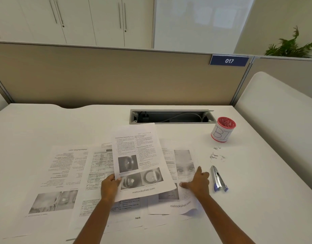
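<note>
Lifting a printed sheet (139, 161) off the spread papers (60, 173).
Pinched at its lower left edge by the left hand (109, 186), tilted up above the middle of the papers; footed "mebooksfree.com". Pressing the right-hand sheet (179, 206) down with the right hand (197, 182), fingers straight and spread. Beside: a silver stapler (219, 179) with blue ends, loose staples (216, 155), a pink cup (223, 129) marked "BI". Underneath, a white desk (266, 199) with an open cable hatch (169, 117); behind, a beige partition (116, 76) tagged "017" and white cupboards (81, 18).
</note>
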Tool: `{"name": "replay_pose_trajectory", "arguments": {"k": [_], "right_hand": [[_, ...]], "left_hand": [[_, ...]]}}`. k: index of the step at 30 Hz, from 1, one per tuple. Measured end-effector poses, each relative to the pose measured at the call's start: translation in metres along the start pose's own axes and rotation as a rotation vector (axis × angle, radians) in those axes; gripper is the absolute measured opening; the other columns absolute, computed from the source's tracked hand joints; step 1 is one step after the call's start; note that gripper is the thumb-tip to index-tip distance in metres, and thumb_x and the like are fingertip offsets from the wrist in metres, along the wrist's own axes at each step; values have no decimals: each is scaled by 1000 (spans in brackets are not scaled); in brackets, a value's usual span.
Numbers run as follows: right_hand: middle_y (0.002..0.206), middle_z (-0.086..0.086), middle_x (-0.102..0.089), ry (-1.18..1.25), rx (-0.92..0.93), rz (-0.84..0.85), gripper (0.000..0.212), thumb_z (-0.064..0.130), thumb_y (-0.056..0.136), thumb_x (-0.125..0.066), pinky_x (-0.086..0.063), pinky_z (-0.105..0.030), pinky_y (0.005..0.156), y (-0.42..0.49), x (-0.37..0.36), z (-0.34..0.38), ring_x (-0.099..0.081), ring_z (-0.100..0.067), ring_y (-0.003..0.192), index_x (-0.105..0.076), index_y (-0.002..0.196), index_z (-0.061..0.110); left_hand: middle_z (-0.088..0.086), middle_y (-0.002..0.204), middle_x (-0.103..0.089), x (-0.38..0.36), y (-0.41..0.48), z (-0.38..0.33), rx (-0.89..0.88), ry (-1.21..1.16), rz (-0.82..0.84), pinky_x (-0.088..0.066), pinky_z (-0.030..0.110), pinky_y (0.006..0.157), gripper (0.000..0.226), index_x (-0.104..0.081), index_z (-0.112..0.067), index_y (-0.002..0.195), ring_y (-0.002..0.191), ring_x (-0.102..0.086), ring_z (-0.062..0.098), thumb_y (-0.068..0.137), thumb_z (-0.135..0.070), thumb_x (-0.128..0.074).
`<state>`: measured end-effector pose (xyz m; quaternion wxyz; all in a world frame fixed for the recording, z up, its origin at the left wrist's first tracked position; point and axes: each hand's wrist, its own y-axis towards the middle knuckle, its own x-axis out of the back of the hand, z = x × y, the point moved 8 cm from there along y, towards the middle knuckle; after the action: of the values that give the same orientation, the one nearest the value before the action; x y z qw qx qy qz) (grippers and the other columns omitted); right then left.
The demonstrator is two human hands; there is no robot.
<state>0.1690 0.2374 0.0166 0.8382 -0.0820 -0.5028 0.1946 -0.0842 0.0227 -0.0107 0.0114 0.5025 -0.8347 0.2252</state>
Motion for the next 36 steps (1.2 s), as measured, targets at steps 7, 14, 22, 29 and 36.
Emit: {"name": "replay_pose_trajectory", "arguments": {"k": [7,14,22,29,36], "right_hand": [[112,-18,-60,366,-10,86,48,3,78,-63,-48,-34,77,4,-3,0,-59,-32,100,-45,122,-3],[98,-15,-64,629,95,54,24,4,88,-49,-51,-36,74,9,21,21,-62,-31,87,-59,110,0],[97,-7,-67,774,217,282,21,15,92,-49,-50,-25,62,-3,15,54,-63,-21,78,-60,109,14],[75,-6,-57,628,172,204,35,29,96,-41,-40,-22,61,-1,14,46,-51,-16,65,-62,85,3],[129,-13,-37,-337,51,107,87,59,70,-64,-42,-40,96,-10,-7,8,-38,-27,123,-37,127,-2]], "left_hand": [[20,111,-64,0,3,4,-1,-25,25,-45,34,80,27,-60,2,114,88,-56,28,89,-2,-52],[19,103,-65,-10,4,4,62,-65,175,-52,45,80,27,-59,0,115,89,-61,35,89,1,-51],[8,103,-65,-40,-13,-48,-85,-118,433,-52,27,68,36,-51,-11,119,90,-63,21,85,-6,-60],[10,88,-66,-28,-4,-46,-8,-345,322,-54,28,55,32,-54,-5,115,69,-66,20,84,6,-54],[9,81,-57,6,12,-12,184,-579,141,-46,16,34,33,-49,0,122,59,-61,18,91,-7,-51]]}}
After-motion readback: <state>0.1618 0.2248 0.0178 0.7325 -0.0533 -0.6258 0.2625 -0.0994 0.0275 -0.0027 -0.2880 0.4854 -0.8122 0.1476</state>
